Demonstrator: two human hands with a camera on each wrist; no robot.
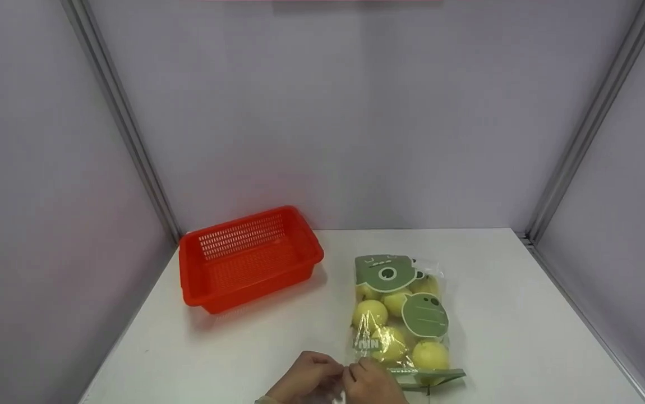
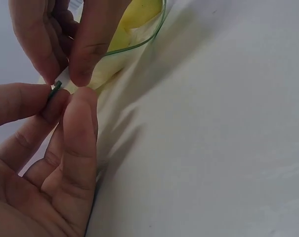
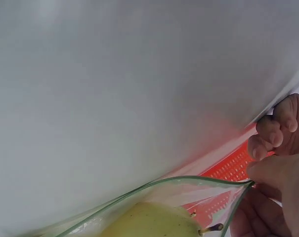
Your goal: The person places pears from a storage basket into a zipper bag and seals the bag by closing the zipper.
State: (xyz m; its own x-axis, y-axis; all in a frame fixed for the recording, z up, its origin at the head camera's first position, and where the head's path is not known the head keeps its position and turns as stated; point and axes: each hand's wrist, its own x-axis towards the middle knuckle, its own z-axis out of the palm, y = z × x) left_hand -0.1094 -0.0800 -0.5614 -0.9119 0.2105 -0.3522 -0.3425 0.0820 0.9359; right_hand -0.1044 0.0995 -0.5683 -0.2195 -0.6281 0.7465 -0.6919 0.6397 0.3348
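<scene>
A clear plastic bag (image 1: 401, 314) printed with green animal shapes lies on the table, several yellow-green pears (image 1: 369, 314) inside. Its green-edged mouth (image 3: 184, 177) faces the person, the two edges parted away from the held corner. In the head view my left hand (image 1: 314, 371) meets my right hand (image 1: 372, 384) at the left end of that mouth. Thumb and fingers of the left hand (image 2: 55, 158) pinch the green strip's tip. Beside it, the right hand (image 2: 75, 39) pinches the corner around a small white piece (image 2: 64, 77), mostly hidden by fingers.
To the left of the bag, a red perforated plastic basket (image 1: 249, 264) stands near the back of the white table (image 1: 502, 314). Grey panels (image 1: 328, 123) enclose the table at the back and on both sides.
</scene>
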